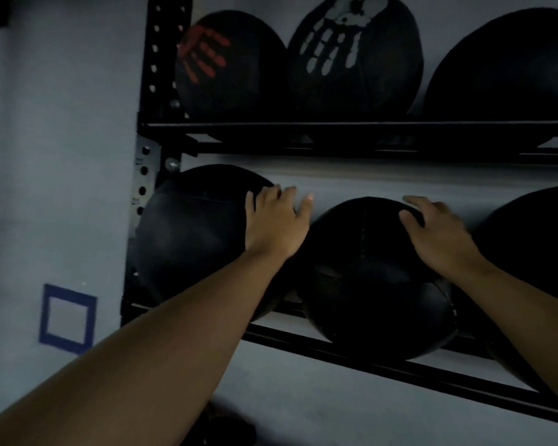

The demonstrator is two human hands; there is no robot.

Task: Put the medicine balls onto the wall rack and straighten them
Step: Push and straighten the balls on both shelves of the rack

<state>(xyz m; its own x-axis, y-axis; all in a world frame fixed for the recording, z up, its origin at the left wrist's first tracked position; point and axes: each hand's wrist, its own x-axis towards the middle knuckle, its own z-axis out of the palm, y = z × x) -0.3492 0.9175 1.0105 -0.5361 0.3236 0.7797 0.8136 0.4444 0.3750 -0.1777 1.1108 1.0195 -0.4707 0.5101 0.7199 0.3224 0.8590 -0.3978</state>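
A black wall rack (335, 128) holds black medicine balls on two shelves. The middle ball of the lower shelf (371, 284) sits between my hands. My left hand (274, 220) lies with fingers spread in the gap between that ball and the left lower ball (190, 226), touching both. My right hand (438, 235) rests flat on the middle ball's upper right side, fingers apart. A third lower ball (535, 252) is at the right edge. Above stand a ball with a red handprint (226, 62), one with a white handprint (355, 56) and a plain one (509, 69).
The rack's perforated upright (157, 59) runs down the left side against a pale wall. A blue tape square (67, 318) is stuck on the wall at lower left. A dark object (226, 429) lies on the floor below the rack.
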